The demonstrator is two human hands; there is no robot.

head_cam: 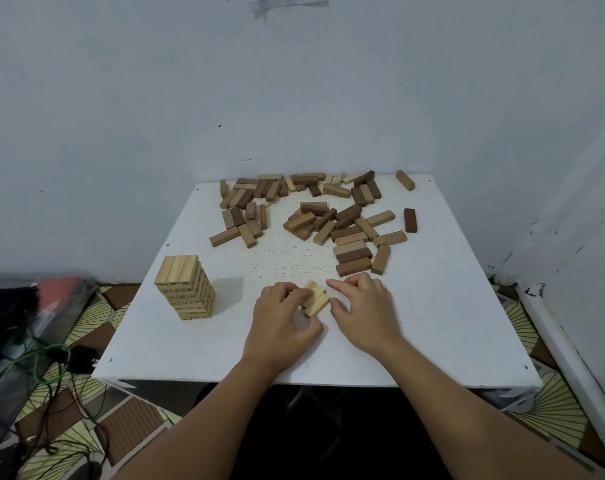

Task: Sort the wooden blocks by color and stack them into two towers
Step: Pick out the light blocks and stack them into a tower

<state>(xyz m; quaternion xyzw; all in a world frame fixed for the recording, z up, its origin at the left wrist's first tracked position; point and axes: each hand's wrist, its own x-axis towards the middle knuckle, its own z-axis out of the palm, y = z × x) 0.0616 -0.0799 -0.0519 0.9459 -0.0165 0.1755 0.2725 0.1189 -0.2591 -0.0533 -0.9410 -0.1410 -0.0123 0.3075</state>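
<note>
A tower of light wooden blocks (pixel 186 287) stands on the left of the white table (pixel 432 306). Near the front middle lies a small row of three light blocks (pixel 315 298), side by side. My left hand (pixel 283 318) grips the row from its left side with curled fingers. My right hand (pixel 365 311) touches the row's right side, thumb against the blocks and index finger stretched out over them. A scattered pile of darker brown blocks (pixel 332 223), with a few light ones among them, covers the far half of the table.
The table stands in a corner against pale walls. Single brown blocks lie apart at the far right (pixel 405 180) (pixel 410 220). On the floor to the left lie a plastic-wrapped bundle (pixel 34 323) and green and black cables (pixel 51 368).
</note>
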